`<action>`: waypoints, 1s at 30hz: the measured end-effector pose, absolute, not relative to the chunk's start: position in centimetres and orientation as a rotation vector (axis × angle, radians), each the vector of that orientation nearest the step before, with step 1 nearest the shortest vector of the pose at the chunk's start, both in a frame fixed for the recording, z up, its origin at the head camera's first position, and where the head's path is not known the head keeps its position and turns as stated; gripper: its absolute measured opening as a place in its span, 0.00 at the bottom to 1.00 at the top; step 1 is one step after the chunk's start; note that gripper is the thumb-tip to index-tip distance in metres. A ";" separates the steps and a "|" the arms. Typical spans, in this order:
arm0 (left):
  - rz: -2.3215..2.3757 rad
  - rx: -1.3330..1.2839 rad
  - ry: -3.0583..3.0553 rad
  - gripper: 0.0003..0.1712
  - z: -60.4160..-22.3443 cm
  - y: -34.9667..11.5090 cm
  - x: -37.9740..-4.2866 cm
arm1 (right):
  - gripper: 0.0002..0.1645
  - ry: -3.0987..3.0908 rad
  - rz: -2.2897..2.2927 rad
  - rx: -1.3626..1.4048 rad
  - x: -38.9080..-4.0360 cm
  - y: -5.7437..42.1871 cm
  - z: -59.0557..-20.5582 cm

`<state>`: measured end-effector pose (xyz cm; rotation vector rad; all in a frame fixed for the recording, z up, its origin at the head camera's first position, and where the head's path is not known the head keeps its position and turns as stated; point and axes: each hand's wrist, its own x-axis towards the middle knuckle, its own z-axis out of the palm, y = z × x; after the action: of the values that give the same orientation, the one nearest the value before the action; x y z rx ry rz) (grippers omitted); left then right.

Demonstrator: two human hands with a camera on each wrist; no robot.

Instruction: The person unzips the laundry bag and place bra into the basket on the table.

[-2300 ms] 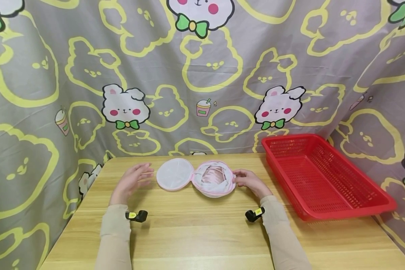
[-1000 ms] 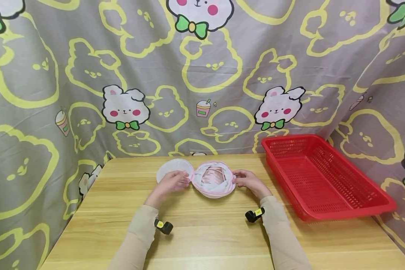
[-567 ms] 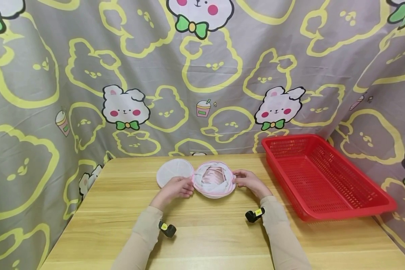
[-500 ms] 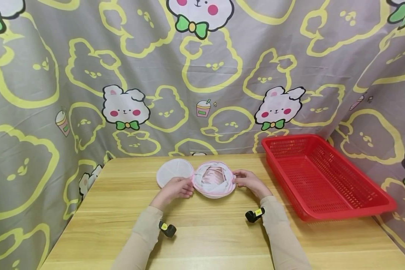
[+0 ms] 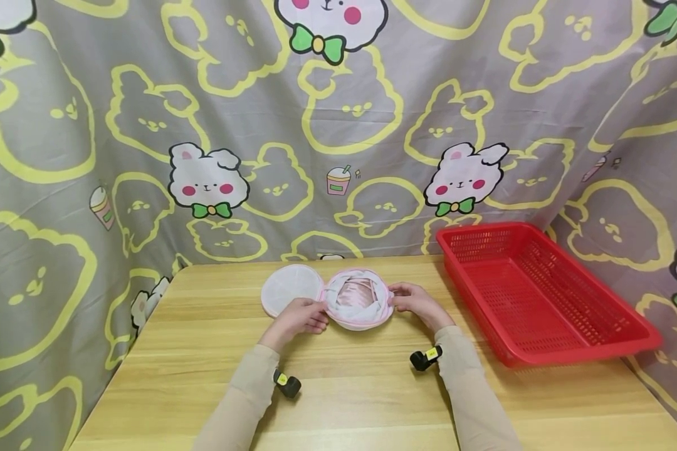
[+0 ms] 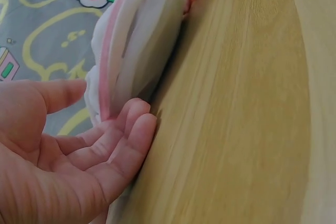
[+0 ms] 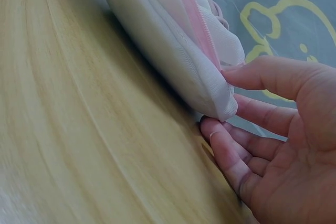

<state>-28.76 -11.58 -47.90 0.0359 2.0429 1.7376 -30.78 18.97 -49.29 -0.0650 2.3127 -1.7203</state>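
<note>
A round white mesh laundry bag [image 5: 358, 321] with a pink zipper edge lies unzipped on the table, its round lid [image 5: 292, 289] folded out flat to the left. Inside the bag sits shiny pink fabric [image 5: 356, 294], ringed by crumpled white mesh. My right hand [image 5: 420, 304] pinches the bag's right edge; the right wrist view shows the thumb on the zipper edge and fingers below. My left hand [image 5: 299, 319] is at the hinge between lid and bag. In the left wrist view, its thumb stands apart from the fingers, with fingertips [image 6: 137, 109] at the pink edge.
A red perforated plastic basket [image 5: 541, 307] stands at the right of the wooden table [image 5: 350, 401]. A grey curtain [image 5: 338, 125] printed with cartoon figures hangs behind and along both sides.
My left hand came in from the left, across the front of the lid, to the bag's hinge side, then shifted slightly further right. My right hand has stayed on the bag's edge.
</note>
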 end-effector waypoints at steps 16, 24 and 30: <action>1.830 -0.092 2.059 0.11 -48.7 -11.0 -29.2 | 0.30 2.301 -1.722 -0.159 -30.7 19.0 -49.5; 1.860 -0.090 2.065 0.09 -48.7 -11.0 -29.1 | 0.30 2.276 -1.736 -0.146 -30.8 19.0 -49.2; 1.860 -0.090 2.064 0.09 -48.9 -11.0 -29.0 | 0.31 2.248 -1.753 -0.132 -30.8 19.2 -48.8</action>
<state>-29.04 -11.03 -48.95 -0.0902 2.0638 1.8600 -30.84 19.18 -48.81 -0.1315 2.2480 -1.7528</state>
